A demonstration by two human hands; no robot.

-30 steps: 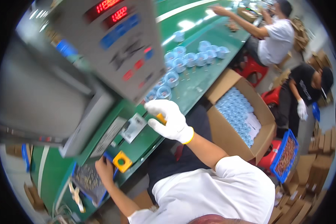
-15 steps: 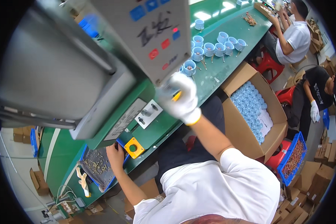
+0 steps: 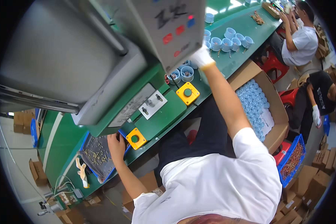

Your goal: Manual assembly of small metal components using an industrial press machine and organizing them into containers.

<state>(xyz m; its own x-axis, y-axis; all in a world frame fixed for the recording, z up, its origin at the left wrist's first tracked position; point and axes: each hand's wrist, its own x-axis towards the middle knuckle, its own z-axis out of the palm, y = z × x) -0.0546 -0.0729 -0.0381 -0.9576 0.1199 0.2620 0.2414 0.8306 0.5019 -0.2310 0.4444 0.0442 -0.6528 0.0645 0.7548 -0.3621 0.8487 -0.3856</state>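
The right hand point(image 3: 202, 59), in a white knitted glove with a yellow cuff, reaches across the bench point(image 3: 243, 23), its fingers hidden behind the grey control box point(image 3: 183, 42), so whether they are parted or clamped on something cannot be told. Close by it on the bench stand light-blue cups point(image 3: 186, 74) with reddish parts inside, some just below the glove and more beyond it. The bare left hand point(image 3: 117, 147) lies by the blue tray point(image 3: 107, 170) of small pale parts, fingers loosely bent; whether they grip anything cannot be told. Between the two hands are a metal fixture plate point(image 3: 153, 105) and two yellow push-button boxes point(image 3: 187, 93), each with a green button. An off-white glove point(image 3: 82, 173) lies beside the tray. Right of the bench, an open cardboard box point(image 3: 278, 115) holds many light-blue pieces, and two co-workers point(image 3: 303, 43) sit farther off.
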